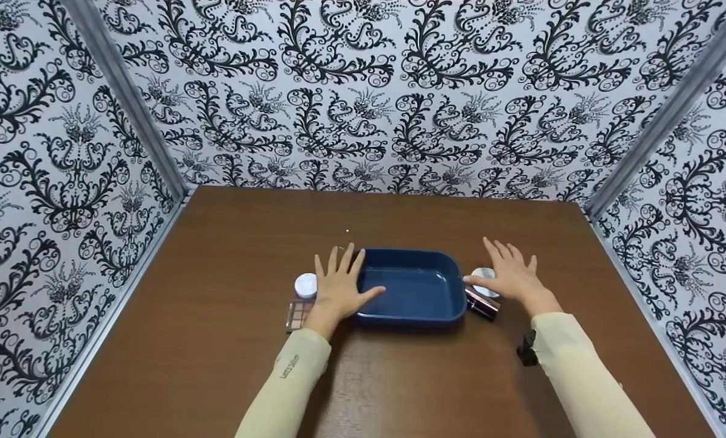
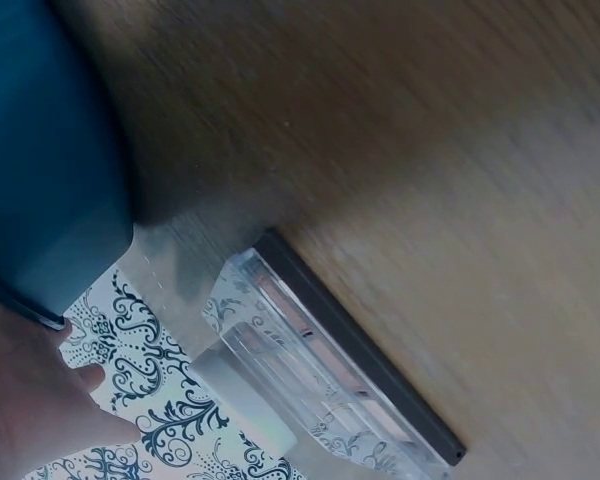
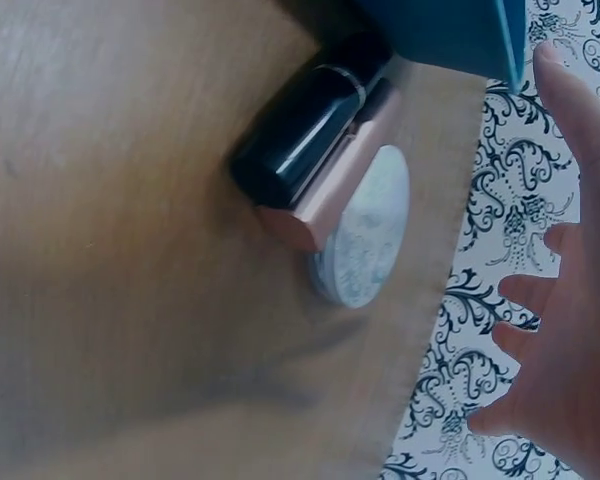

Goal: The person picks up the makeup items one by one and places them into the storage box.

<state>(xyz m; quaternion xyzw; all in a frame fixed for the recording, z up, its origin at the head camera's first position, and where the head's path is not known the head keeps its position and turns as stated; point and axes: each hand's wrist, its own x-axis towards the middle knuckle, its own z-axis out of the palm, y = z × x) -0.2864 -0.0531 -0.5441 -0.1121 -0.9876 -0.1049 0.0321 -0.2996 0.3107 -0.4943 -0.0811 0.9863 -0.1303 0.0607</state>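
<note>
A dark blue rectangular dish (image 1: 408, 292) stands on the table between both hands. My left hand (image 1: 338, 289) is over the dish's left side, fingers spread and thumb out across its inside. Left of that hand are a round white jar (image 1: 306, 285) and an eyeshadow palette (image 2: 320, 360) with a clear lid. On the right, my right hand (image 1: 512, 277) has its fingers spread, thumb tip close to the dish's right rim. Below it lie a black tube (image 3: 300, 130), a rose-gold tube (image 3: 335, 185) alongside, and a round white compact (image 3: 365, 235). Neither hand holds anything.
The brown wooden table (image 1: 216, 365) meets patterned wall panels (image 1: 363, 109) at the back and sides. Grey metal posts (image 1: 134, 97) stand at the corners. A small bright speck (image 1: 347, 231) shows behind the left hand.
</note>
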